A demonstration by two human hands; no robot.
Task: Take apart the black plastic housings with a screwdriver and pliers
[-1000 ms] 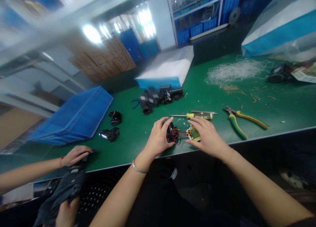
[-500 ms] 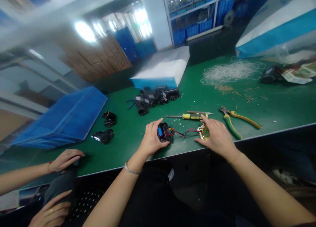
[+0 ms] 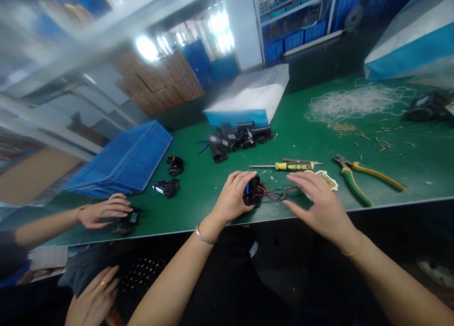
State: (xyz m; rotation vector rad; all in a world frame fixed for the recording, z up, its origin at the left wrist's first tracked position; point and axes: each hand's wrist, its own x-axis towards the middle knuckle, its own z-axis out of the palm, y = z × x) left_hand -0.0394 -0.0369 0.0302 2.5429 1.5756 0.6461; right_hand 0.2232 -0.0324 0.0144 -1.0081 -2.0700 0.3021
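My left hand [image 3: 232, 196] grips a small black part with a blue cell [image 3: 252, 192] near the front edge of the green bench [image 3: 198, 184]. Red and black wires [image 3: 278, 193] run from it to a small circuit board [image 3: 326, 179] lying on the bench. My right hand [image 3: 317, 201] hovers over the wires with fingers stretched out and holds nothing; the board lies just beyond its fingertips.
A yellow-handled screwdriver [image 3: 289, 166] and yellow-green pliers [image 3: 358, 177] lie behind my hands. Several black parts [image 3: 239, 137] sit mid-bench, two more [image 3: 172, 175] near a blue bin [image 3: 124, 158]. White-blue bags [image 3: 253, 97] stand at the back. A co-worker's hands [image 3: 104, 210] work at the left.
My right hand let go of the circuit board and drew back, fingers spread. The board now lies farther right with the wires stretched. The co-worker's hand moved onto the bench.
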